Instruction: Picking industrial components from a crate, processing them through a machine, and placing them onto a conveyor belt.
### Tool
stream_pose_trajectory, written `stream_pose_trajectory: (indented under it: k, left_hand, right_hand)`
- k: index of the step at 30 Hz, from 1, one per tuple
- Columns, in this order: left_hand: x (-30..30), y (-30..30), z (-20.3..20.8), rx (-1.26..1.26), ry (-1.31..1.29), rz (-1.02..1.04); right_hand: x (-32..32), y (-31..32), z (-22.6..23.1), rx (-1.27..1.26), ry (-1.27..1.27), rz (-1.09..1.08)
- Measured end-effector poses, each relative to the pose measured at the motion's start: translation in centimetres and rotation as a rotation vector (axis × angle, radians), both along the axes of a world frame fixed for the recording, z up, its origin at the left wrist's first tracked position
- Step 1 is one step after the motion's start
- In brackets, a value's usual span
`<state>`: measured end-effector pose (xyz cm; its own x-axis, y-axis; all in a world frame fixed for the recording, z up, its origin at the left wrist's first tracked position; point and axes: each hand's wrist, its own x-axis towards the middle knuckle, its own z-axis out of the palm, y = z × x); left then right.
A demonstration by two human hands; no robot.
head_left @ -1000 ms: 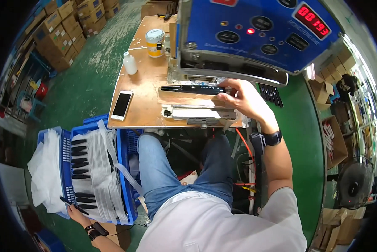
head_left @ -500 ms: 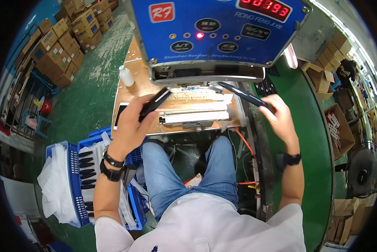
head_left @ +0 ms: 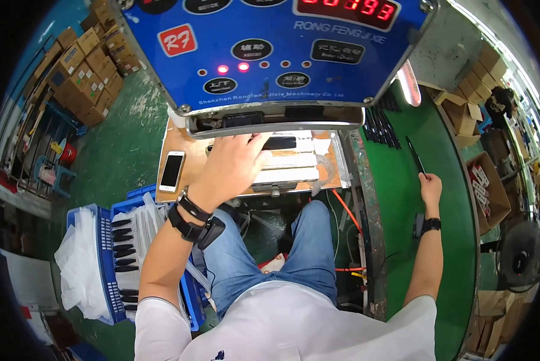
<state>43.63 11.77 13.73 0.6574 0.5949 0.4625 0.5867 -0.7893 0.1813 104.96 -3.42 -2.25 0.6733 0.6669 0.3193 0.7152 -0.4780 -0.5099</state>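
Observation:
My left hand (head_left: 237, 163) reaches under the front of the blue control box (head_left: 258, 78). Its fingers close over a long black piece (head_left: 279, 143) lying on the pale fixture (head_left: 288, 161); the fingertips are partly hidden. Far to the right, my right hand (head_left: 430, 188) grips one end of a slim, dark, slightly curved piece (head_left: 415, 155) above the green surface (head_left: 402, 198). More such dark pieces (head_left: 381, 127) lie in a row to the right of the box.
A white phone (head_left: 172, 171) rests on the wooden table (head_left: 189, 153). Blue crates (head_left: 114, 265) with white sleeves and black pieces stand at lower left. A red hose (head_left: 346, 212) hangs by the table. Cartons (head_left: 77, 72) and a fan (head_left: 520, 253) stand farther out.
My left hand has moved right and lowered its black piece onto the fixture. My right hand has carried its slim piece right, away from the machine. A different set of indicator lights glows.

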Motion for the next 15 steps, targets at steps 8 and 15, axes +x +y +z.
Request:
stream_pose_trajectory:
  k: [8, 15]
  left_hand:
    - [-17.3, -9.2, -5.5, -0.009, -0.357, 0.509]
    - [-45.8, -27.8, -17.2, -0.165, -0.975, 1.536]
  right_hand:
    - [-2.4, 10.7, -2.9, -0.154, -0.398, 0.022]
    - [6.2, 14.2, -6.3, -0.094, -0.514, 0.427]
